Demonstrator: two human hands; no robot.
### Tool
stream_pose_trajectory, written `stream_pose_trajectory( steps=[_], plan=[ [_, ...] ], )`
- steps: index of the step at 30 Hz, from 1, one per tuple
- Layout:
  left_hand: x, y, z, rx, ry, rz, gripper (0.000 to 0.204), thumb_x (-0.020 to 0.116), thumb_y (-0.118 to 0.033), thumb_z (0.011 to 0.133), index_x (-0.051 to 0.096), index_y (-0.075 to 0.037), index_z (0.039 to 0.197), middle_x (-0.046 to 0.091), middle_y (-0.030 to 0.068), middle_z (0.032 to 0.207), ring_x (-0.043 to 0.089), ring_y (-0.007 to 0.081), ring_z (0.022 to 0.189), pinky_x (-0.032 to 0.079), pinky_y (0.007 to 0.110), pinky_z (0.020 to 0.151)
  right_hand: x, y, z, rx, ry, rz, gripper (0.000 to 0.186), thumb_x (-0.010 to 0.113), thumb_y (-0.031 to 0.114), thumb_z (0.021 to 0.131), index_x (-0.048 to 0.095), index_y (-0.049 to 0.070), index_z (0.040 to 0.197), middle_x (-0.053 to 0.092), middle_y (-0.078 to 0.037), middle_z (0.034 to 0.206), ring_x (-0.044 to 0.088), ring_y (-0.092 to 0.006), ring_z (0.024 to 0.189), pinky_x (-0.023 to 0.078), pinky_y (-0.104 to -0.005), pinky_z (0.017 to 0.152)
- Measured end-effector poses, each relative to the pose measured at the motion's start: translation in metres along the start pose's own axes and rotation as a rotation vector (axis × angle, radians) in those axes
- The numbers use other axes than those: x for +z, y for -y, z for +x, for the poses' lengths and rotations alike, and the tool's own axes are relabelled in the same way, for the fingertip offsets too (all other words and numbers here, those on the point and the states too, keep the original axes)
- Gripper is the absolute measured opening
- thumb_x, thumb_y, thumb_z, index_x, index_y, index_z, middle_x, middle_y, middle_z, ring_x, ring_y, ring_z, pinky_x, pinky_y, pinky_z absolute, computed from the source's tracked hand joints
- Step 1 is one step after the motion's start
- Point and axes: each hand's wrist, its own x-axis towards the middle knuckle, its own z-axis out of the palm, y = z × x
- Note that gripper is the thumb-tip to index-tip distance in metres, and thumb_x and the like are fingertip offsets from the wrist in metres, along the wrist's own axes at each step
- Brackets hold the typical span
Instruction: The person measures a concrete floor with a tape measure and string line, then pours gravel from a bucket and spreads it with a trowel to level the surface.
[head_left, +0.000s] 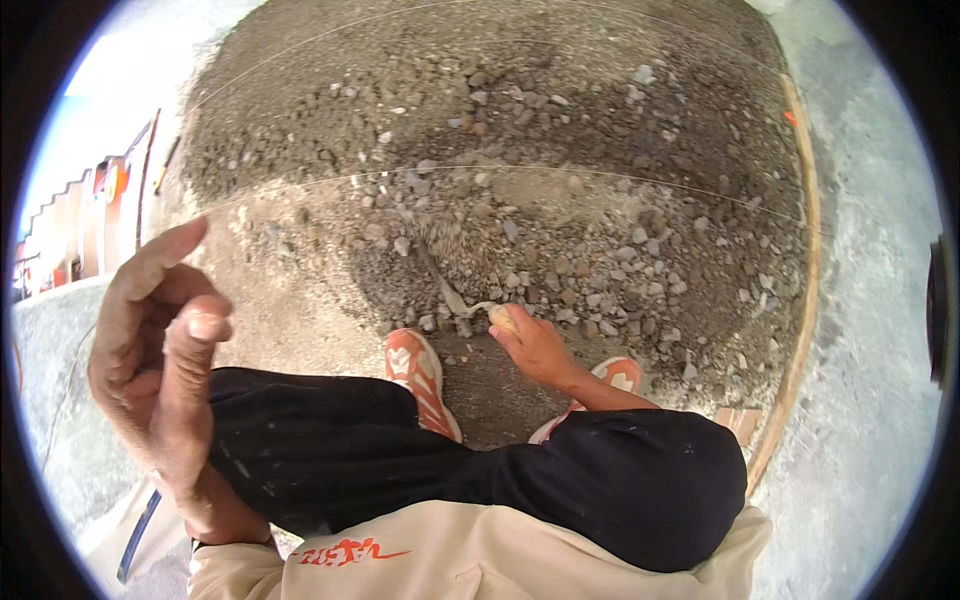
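Observation:
My right hand (538, 350) is closed around the pale handle of a trowel (455, 300). Its narrow neck and dusty grey blade reach forward and left into loose gravel (590, 270); the blade blends with the stones, so its outline is hard to make out. On the left, my left hand (165, 340) is raised close to the camera. Its fingers are bent but apart, with the thumb standing off from them and nothing held. A thin string (330, 180) runs across the gravel, and its left end passes by my left fingertip; whether they touch I cannot tell.
Two orange-and-white shoes (418, 375) stand on the ground between my bent knees and the gravel. A long wooden strip (808, 220) lies along the grey wall (870, 300) at right. A flat brown piece (738, 422) is beside its near end. More string crosses farther off.

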Motion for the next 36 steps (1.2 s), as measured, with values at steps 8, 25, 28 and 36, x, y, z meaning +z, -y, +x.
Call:
stream_pose_trajectory(
  steps=[8, 25, 28, 36],
  plan=[
    [-0.01, 0.013, 0.0, 0.012, 0.024, 0.001, 0.048, 0.074, -0.03, 0.098, 0.066, 0.003, 0.132, 0.061, 0.0028, 0.082, 0.056, 0.0098, 0.072, 0.045, 0.024, 0.069, -0.086, -0.06, -0.06, 0.38, -0.302, 0.475, 0.035, 0.058, 0.035, 0.108, 0.059, 0.007, 0.129, 0.064, -0.005, 0.082, 0.059, -0.0139, 0.057, 0.048, -0.0293, 0.052],
    [0.04, 0.022, 0.028, 0.066, 0.825, 0.013, 0.037, 0.075, -0.019, 0.092, 0.069, -0.003, 0.125, 0.067, 0.0073, 0.089, 0.066, 0.0173, 0.083, 0.052, 0.031, 0.079, -0.168, -0.07, -0.104, 0.284, -0.783, 0.412, 0.035, 0.056, 0.035, 0.109, 0.058, 0.006, 0.128, 0.058, -0.001, 0.077, 0.054, -0.0088, 0.053, 0.044, -0.0254, 0.047],
    [0.085, 0.037, 0.04, 0.233, 1.298, 0.039, 0.033, 0.074, -0.026, 0.092, 0.071, -0.008, 0.119, 0.071, 0.0135, 0.102, 0.068, 0.0342, 0.097, 0.054, 0.045, 0.089, -0.155, -0.077, -0.099, 0.251, -0.872, 0.501, 0.028, 0.054, 0.033, 0.11, 0.056, 0.008, 0.122, 0.058, -0.002, 0.081, 0.054, -0.009, 0.054, 0.044, -0.025, 0.046],
    [0.327, 0.133, -0.045, 0.196, 0.887, 0.335, 0.068, 0.065, -0.038, 0.099, 0.042, -0.009, 0.155, 0.035, 0.0262, 0.159, 0.032, 0.0435, 0.151, 0.034, 0.056, 0.12, -0.1, -0.093, -0.116, 0.299, -1.008, 0.446, 0.032, 0.063, 0.027, 0.106, 0.055, 0.005, 0.127, 0.058, -0.001, 0.082, 0.052, -0.0078, 0.056, 0.043, -0.0259, 0.048]
  ],
)
